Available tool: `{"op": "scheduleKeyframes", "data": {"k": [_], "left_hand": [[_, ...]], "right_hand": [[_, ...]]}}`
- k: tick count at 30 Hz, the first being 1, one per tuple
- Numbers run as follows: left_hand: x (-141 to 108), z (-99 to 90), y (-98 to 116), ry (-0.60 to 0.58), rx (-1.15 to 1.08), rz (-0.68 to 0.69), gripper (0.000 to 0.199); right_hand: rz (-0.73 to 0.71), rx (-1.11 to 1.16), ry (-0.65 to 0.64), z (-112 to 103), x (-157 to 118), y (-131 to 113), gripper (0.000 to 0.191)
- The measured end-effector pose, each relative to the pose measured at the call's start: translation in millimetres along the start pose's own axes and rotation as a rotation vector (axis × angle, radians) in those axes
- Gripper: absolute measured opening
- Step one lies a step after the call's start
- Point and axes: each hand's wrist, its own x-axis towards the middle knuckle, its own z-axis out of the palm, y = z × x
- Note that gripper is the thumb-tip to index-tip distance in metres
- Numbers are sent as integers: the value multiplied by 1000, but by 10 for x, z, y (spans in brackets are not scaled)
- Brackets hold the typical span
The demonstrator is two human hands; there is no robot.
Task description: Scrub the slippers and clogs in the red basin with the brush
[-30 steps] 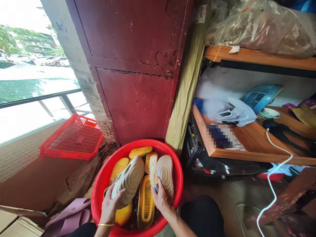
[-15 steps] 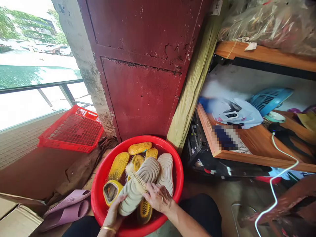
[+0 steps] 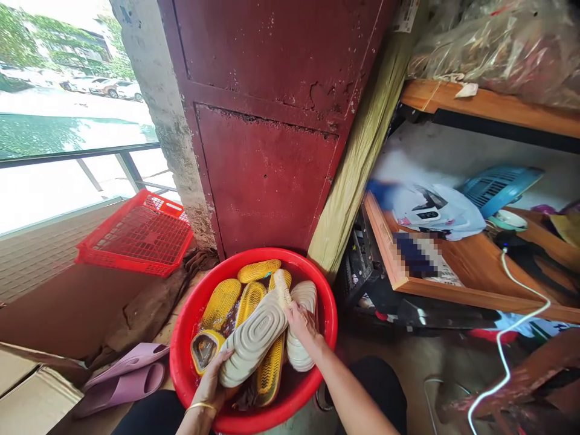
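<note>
Left hand (image 3: 212,379) gripped a long cream, ridge-soled slipper (image 3: 257,333); right hand (image 3: 302,323) pinched a pale-bristled brush (image 3: 283,289), apparently touching the slipper's far end

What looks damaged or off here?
The maroon door behind the red basin looks worn: paint is chipped, with dark flaking along its lower panel's top edge. The wall edge beside it looks rough and stained.

Strong daylight enters left of your red plastic basin (image 3: 177,350), washing out parked cars (image 3: 106,87). Pale shoe sole (image 3: 260,329) over basin: you get clear ridges. Right of basin: wooden tray (image 3: 480,261) part-pixelated, dark shadow beneath; farther right, stretched edges.
</note>
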Motion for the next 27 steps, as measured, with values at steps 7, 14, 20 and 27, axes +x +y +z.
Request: {"op": "scheduleKeyframes", "data": {"k": [7, 14, 20, 27], "left_hand": [[-92, -27, 14, -18, 97, 63, 52], [-62, -30, -132, -72, 330, 466, 87], [-58, -70, -208, -81, 556, 668, 87], [-222, 0, -100, -69, 473, 561, 88]], "right_hand": [[-471, 97, 26, 329, -430, -366, 20], [2, 25, 127, -37, 50, 444, 26], [-232, 136, 134, 287, -381, 224, 26], [52, 242, 188, 134, -255, 489, 35]]}}
